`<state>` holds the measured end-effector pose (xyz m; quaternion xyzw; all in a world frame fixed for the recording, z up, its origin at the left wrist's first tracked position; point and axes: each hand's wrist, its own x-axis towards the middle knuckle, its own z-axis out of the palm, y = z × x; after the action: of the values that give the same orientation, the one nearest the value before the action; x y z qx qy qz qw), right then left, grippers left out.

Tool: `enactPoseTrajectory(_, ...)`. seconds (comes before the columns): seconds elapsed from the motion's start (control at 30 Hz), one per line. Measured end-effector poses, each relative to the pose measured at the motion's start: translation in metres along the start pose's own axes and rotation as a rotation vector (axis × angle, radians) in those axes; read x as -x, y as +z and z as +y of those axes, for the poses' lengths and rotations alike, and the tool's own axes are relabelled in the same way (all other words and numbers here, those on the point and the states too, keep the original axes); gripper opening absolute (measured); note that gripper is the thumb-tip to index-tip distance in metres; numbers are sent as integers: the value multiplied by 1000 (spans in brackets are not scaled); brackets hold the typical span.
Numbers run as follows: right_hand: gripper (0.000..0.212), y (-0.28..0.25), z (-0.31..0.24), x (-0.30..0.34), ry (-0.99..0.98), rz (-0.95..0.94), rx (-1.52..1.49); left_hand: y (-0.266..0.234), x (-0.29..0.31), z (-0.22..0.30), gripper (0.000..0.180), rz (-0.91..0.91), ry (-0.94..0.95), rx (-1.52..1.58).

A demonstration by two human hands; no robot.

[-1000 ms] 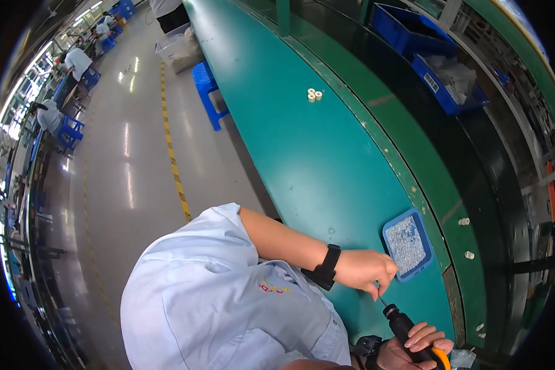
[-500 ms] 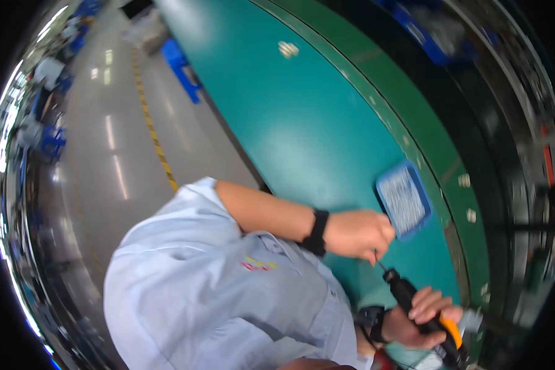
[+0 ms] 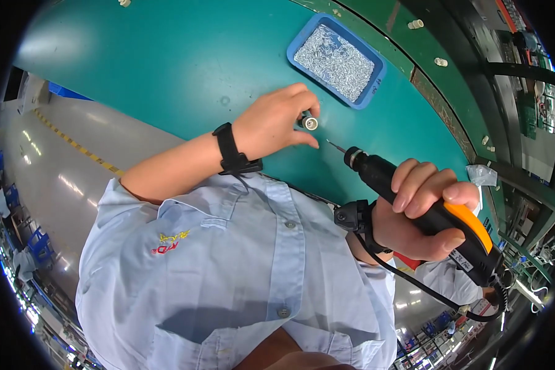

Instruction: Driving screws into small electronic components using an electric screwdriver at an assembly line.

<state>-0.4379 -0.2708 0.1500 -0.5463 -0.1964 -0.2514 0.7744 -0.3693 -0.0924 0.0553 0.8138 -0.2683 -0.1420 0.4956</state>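
My left hand is over the green tabletop, its index finger curled round a small dark cylinder with a round silvery metal end; the thumb stands a little away from it. In my right hand is a black electric screwdriver with an orange lever, the fingers wrapped round its body. Its thin bit points at the left hand, and a gap separates the tip from the cylinder. Beyond both hands, a blue tray holds a heap of small silvery pieces, apparently screws.
A green raised edge runs along the table's far side, with small cream-coloured pieces on it. To the right lies a clear plastic bag. The screwdriver's black cable hangs at the lower right. Another person's pale sleeve shows behind my right hand.
The view has swung, so the tray appears higher up. The bit, formerly at the left hand's fingertips, is now apart from them. The left thumb has opened outward and the cylinder's metal end shows.
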Motion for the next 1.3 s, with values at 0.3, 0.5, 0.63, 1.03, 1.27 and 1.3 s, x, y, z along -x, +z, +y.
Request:
enactPoseTrajectory(0.3, 47, 9, 18, -11, 74, -14, -31, 5, 0, -17, 28, -51, 80, 164)
enactPoseTrajectory(0.5, 45, 14, 35, -15, 183, 23, 47, -2, -4, -15, 22, -105, -17, 170)
enactPoseTrajectory(0.63, 43, 18, 40, -18, 230, 47, 104, -2, -4, -17, 27, -69, 26, 176)
enactPoseTrajectory(1.03, 44, 21, 44, -20, 247, 28, 126, -4, -4, -18, 25, -97, 34, 141)
enactPoseTrajectory(1.27, 48, 18, 45, -18, 245, -38, 87, -2, -2, -22, 26, -79, 62, 144)
enactPoseTrajectory(1.3, 49, 18, 44, -19, 252, -38, 84, -2, -3, -22, 26, -80, 65, 144)
